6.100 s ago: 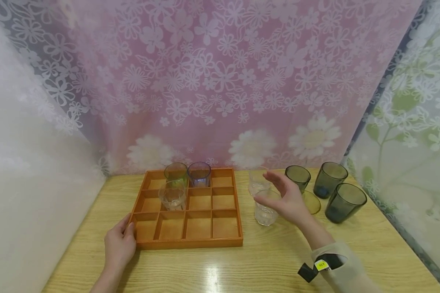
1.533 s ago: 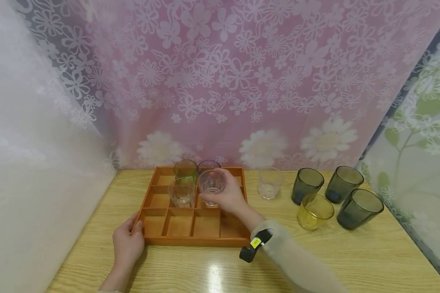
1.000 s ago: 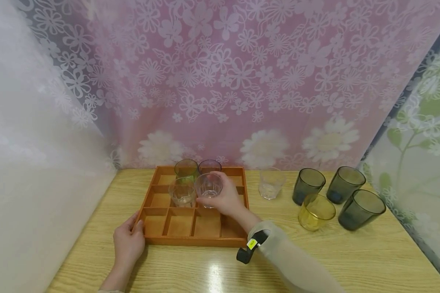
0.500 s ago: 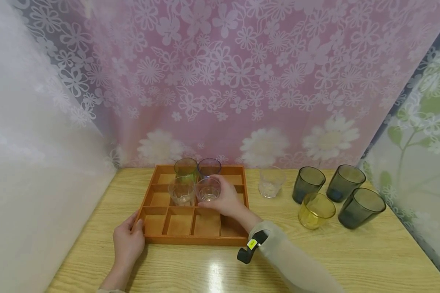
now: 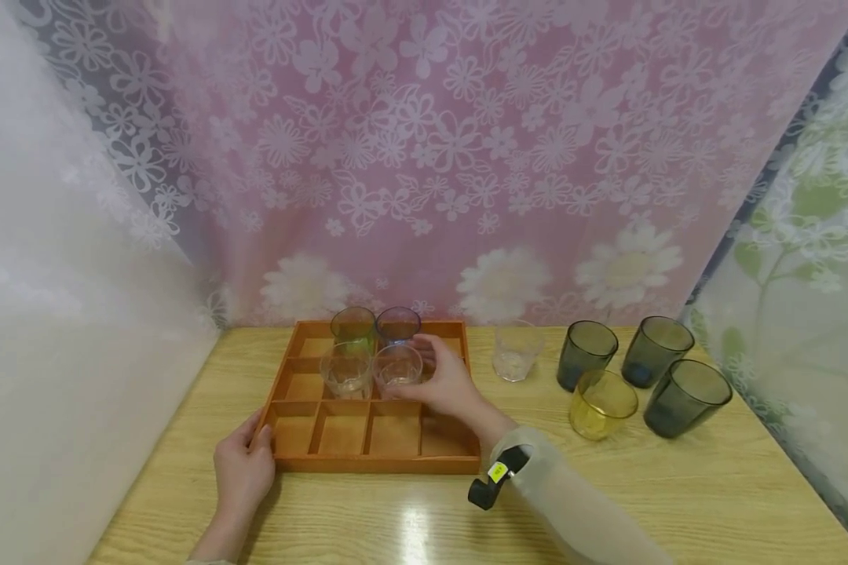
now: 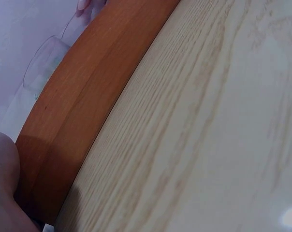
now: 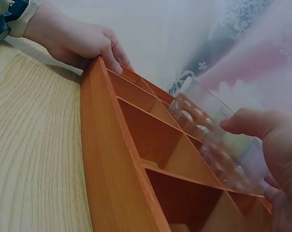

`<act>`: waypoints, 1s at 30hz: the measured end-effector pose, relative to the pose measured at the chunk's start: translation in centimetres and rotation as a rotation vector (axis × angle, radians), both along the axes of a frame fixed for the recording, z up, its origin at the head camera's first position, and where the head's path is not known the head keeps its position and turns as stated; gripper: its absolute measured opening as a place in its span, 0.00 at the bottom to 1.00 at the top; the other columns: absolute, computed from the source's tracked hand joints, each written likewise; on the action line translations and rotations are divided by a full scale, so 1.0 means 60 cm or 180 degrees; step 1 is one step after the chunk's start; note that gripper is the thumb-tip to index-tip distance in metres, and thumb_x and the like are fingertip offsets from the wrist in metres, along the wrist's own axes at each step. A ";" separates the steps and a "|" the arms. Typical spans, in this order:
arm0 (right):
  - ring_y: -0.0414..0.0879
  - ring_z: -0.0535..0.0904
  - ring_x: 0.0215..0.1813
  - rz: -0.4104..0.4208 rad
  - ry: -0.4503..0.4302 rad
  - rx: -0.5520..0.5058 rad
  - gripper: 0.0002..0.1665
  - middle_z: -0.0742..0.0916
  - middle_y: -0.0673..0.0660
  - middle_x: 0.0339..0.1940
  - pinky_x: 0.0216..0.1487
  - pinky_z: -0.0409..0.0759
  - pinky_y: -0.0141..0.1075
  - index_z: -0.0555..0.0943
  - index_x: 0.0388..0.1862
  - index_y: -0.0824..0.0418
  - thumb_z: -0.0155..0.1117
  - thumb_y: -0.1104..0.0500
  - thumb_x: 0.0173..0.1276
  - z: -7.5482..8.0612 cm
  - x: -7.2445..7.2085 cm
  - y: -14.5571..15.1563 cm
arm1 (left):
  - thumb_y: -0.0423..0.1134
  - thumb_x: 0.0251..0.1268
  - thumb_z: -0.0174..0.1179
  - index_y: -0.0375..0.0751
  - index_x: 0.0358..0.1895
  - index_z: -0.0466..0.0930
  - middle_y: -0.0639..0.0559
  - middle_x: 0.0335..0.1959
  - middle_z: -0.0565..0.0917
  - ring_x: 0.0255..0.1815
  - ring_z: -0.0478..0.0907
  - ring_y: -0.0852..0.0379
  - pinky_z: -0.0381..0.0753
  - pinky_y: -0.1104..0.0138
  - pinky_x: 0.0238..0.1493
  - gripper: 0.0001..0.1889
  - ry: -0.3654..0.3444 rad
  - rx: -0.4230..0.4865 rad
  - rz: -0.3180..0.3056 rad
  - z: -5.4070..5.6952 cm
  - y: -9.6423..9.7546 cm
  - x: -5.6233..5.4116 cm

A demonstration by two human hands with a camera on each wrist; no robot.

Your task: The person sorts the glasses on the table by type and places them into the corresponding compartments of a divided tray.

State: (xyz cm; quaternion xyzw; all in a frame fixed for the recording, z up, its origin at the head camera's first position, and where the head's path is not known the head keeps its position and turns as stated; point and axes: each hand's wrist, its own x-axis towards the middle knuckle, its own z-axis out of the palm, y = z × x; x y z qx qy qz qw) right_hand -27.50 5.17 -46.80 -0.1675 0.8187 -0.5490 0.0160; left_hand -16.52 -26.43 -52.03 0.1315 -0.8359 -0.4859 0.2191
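A wooden compartment tray (image 5: 367,464) lies on the table. My left hand (image 5: 243,471) grips its near left corner, thumb over the rim, as the right wrist view also shows. In the middle row a clear glass (image 5: 394,375) stands upright in a compartment. Around its right side is my right hand (image 5: 448,384), with thumb and fingers spread and looking loosened from the glass; the thumb (image 7: 245,121) is straight. Left of it stands another clear glass (image 5: 345,373). Behind them in the back row are a green glass (image 5: 352,326) and a blue glass (image 5: 398,323).
Right of the tray stand a clear glass (image 5: 516,357), a yellow glass (image 5: 601,408) and three dark grey glasses, the nearest grey glass (image 5: 681,404) close to the table's right side. A floral curtain (image 5: 424,196) hangs behind the table (image 5: 325,518).
My right hand brought a clear glass from the right side of the table and lowered it into the middle row. Its fingers have now loosened slightly. The left hand stays at the tray's corner.
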 end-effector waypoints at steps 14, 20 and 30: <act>0.58 0.73 0.74 -0.0022 0.0110 -0.0288 0.52 0.80 0.58 0.70 0.77 0.67 0.54 0.70 0.75 0.60 0.89 0.59 0.54 0.032 0.031 0.083 | 0.24 0.76 0.56 0.23 0.67 0.78 0.28 0.61 0.82 0.63 0.79 0.36 0.66 0.90 0.44 0.20 -0.0062 -0.0005 -0.0010 0.001 0.000 0.001; 0.59 0.71 0.75 0.0040 0.0305 -0.0419 0.50 0.78 0.61 0.71 0.78 0.66 0.52 0.68 0.76 0.65 0.86 0.63 0.59 0.051 0.046 0.131 | 0.25 0.77 0.56 0.22 0.68 0.77 0.27 0.62 0.81 0.63 0.79 0.36 0.67 0.90 0.43 0.20 -0.0081 0.0044 -0.0031 -0.001 0.000 0.001; 0.58 0.72 0.74 -0.0111 0.0460 -0.0434 0.50 0.78 0.61 0.70 0.78 0.65 0.49 0.69 0.76 0.67 0.85 0.66 0.58 0.072 0.065 0.204 | 0.24 0.76 0.56 0.22 0.67 0.77 0.27 0.62 0.81 0.63 0.78 0.35 0.66 0.90 0.43 0.20 -0.0095 0.0052 -0.0008 0.002 0.003 0.002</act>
